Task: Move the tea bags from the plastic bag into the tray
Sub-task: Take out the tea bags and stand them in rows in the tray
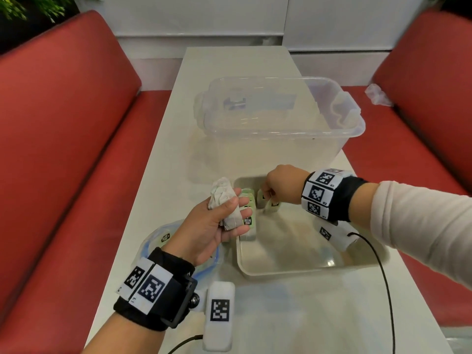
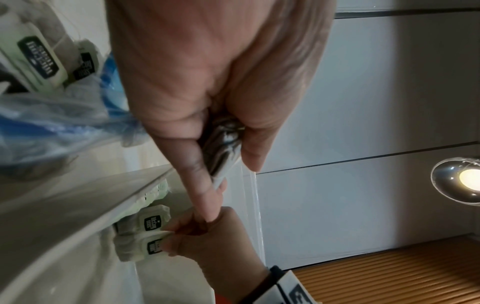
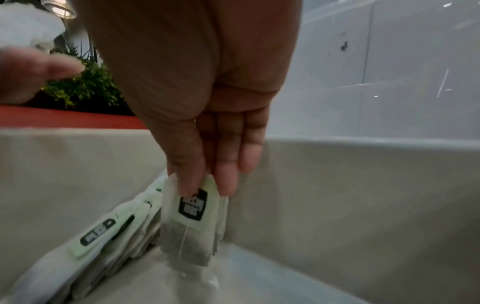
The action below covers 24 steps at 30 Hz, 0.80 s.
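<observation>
A person sits at a table [image 1: 229,72] with a beige tray [image 1: 281,270] in front of them. The right hand [image 1: 279,183] pinches a tea bag [image 3: 192,222] by its top and lowers it into the tray's far corner, just beside a row of bags [image 3: 103,242] already leaning there. The left hand [image 1: 214,226] grips a small bunch of bags [image 1: 224,200] above the tray's left edge. The plastic bag [image 1: 163,238] lies under that wrist, and at least two bags [image 2: 46,59] appear to remain with it. The job looks partly done. A clear tub [image 1: 281,113] stands beyond the tray.
</observation>
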{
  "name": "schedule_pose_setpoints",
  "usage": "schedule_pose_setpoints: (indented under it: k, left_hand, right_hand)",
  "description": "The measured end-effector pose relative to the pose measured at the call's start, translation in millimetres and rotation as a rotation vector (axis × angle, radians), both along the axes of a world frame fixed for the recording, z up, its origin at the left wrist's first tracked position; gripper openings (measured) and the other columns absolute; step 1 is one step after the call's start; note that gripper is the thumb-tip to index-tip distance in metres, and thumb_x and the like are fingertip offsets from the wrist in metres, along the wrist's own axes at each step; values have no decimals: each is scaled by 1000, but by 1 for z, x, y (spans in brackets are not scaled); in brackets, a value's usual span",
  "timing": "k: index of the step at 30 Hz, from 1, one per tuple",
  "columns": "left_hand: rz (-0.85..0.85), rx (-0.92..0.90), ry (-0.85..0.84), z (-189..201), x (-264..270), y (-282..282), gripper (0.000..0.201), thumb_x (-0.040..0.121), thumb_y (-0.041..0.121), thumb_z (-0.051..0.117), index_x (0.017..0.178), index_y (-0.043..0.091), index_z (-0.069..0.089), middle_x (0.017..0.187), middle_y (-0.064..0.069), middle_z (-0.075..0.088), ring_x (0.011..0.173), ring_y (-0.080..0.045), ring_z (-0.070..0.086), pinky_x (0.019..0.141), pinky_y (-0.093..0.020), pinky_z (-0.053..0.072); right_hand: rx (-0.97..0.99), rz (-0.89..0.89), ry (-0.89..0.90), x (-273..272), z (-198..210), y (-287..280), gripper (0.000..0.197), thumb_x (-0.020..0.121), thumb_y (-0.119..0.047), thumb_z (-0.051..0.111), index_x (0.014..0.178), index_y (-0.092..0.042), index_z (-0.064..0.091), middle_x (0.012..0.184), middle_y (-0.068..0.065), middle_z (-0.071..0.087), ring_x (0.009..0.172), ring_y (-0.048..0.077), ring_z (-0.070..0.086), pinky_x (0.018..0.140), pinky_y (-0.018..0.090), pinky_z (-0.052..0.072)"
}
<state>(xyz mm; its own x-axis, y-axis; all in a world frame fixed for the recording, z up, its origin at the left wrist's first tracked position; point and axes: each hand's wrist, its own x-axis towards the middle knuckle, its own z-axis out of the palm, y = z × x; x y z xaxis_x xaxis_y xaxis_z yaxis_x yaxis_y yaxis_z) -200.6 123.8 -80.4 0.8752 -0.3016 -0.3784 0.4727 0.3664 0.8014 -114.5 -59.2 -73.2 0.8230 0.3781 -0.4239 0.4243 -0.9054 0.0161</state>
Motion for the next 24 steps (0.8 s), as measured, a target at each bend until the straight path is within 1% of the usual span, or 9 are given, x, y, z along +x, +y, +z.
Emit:
schedule_pose_setpoints:
  k: [2, 4, 9, 11, 14, 17, 21, 24]
  left_hand:
    - [-1, 2, 0, -1, 0, 1, 28, 92, 14, 50, 120, 13, 55, 113, -9, 67, 88, -15, 70, 67, -28, 60]
    - [1, 1, 2, -1, 0, 1, 30, 92, 15, 51, 122, 12, 54, 113, -9, 67, 89, -15, 70, 68, -29, 60]
    - [0, 8, 4, -2, 1, 1, 33, 92, 15, 51, 125, 11, 52, 116, -10, 66, 89, -15, 69, 69, -29, 60]
    - [-2, 8, 7, -2, 1, 1, 33, 92, 15, 50, 126, 10, 52, 116, -11, 65, 88, -15, 69, 69, -29, 60]
    - [-3, 11, 8, -2, 2, 1, 34, 92, 14, 51, 126, 10, 52, 116, -11, 65, 89, -16, 69, 70, -29, 60]
    - [-5, 16, 9, -3, 2, 2, 34, 92, 14, 52, 125, 11, 52, 113, -9, 66, 90, -16, 70, 69, -29, 60]
    - [-11, -1, 9, -3, 1, 2, 35, 90, 13, 53, 125, 10, 53, 114, -10, 66, 90, -16, 70, 70, -29, 60]
    - [-28, -35, 25, 0, 1, 4, 32, 92, 8, 49, 123, 10, 52, 114, -12, 66, 91, -18, 69, 71, -29, 60]
  right_hand:
    - [-20, 3, -16, 0, -5, 3, 18, 85, -7, 56, 96, -15, 68, 99, 7, 67, 78, 23, 52, 69, 27, 41]
    - [-42, 9, -62, 0, -8, 5, 19, 86, -8, 53, 97, -17, 66, 100, 7, 66, 76, 23, 49, 66, 27, 37]
    - [-70, 13, -136, -1, -11, 8, 15, 90, -17, 51, 100, -20, 63, 102, 6, 64, 76, 24, 46, 67, 28, 34]
    - [-73, 9, -150, -1, -13, 9, 15, 90, -18, 52, 101, -20, 62, 103, 7, 64, 78, 25, 48, 67, 28, 33]
    - [-85, 22, -184, -2, -14, 9, 18, 92, -20, 51, 106, -18, 61, 106, 8, 64, 91, 29, 58, 67, 29, 33]
    - [-92, 28, -209, -3, -15, 9, 19, 92, -21, 50, 109, -17, 59, 106, 8, 64, 95, 30, 60, 66, 29, 33]
    - [-92, 30, -234, -6, -12, 10, 23, 92, -22, 48, 113, -17, 56, 104, 8, 64, 92, 30, 60, 65, 30, 34]
    - [3, -50, -292, -8, 1, 10, 18, 93, -28, 46, 103, -17, 56, 94, 8, 64, 76, 29, 52, 63, 29, 34]
